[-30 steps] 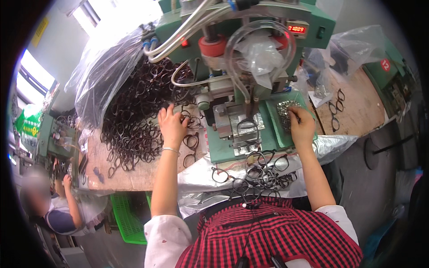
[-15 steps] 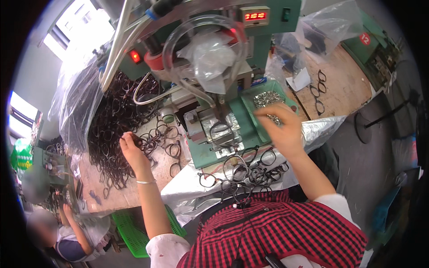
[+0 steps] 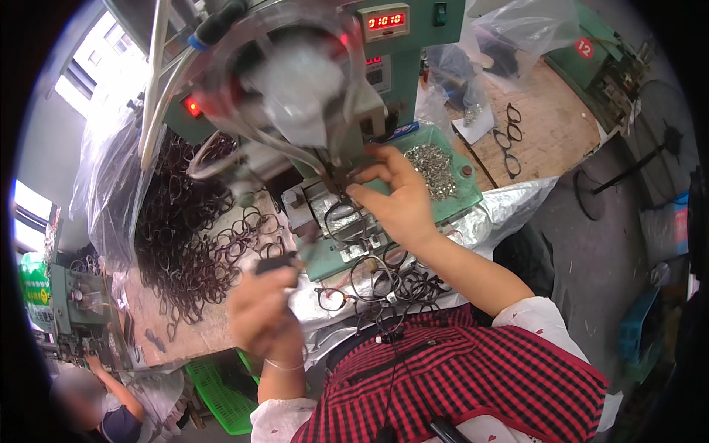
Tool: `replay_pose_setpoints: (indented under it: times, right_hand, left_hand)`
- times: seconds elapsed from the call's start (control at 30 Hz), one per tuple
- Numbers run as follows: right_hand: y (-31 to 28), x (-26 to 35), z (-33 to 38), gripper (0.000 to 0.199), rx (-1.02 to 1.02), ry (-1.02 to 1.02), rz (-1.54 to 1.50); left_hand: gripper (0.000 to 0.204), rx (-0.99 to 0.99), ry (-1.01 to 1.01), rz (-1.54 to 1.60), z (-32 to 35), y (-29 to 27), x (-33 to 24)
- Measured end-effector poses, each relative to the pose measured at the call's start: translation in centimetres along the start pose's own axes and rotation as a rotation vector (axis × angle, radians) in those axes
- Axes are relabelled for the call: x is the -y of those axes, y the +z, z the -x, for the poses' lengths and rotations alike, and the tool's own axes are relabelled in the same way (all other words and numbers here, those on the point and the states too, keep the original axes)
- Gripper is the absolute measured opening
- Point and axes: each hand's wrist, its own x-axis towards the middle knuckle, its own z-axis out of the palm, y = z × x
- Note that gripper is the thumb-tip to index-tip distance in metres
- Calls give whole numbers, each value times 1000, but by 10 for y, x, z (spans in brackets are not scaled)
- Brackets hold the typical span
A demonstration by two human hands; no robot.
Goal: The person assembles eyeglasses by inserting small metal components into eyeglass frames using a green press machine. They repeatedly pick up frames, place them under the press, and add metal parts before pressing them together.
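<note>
My left hand is smeared by motion over the table's front edge. It grips what looks like a dark eyeglass frame, blurred. My right hand reaches under the head of the green press, thumb and fingers pinched close together. Whatever is between those fingertips is too small to make out. Just below them, another dark eyeglass frame lies on the metal fixture. Right of that hand is a green tray holding many small metal parts.
A big heap of dark eyeglass frames covers the table on the left. More frames lie on silvery sheeting before me. Clear tubes and a plastic bag hang at the press. Three frames lie right; another person sits at far left.
My left hand has moved from the heap toward me and right, carrying a dark frame. My right hand has gone from the parts tray leftward to the fixture. The view has shifted slightly.
</note>
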Motion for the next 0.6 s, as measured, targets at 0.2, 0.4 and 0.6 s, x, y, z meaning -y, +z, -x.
replay_pose_setpoints:
  times: [0.2,0.4,0.6]
  right_hand:
    - [20,14,5,52,64,110,-267]
    - [-35,20,-2,32,133,-212,390]
    - [-113,-75,-2,21,-106,-267,1144]
  left_hand:
    - [13,640,-283,387,37,18,-32]
    - [20,398,67,-103,-11,11,-10]
    - [26,487,215,-323,-7,22,38]
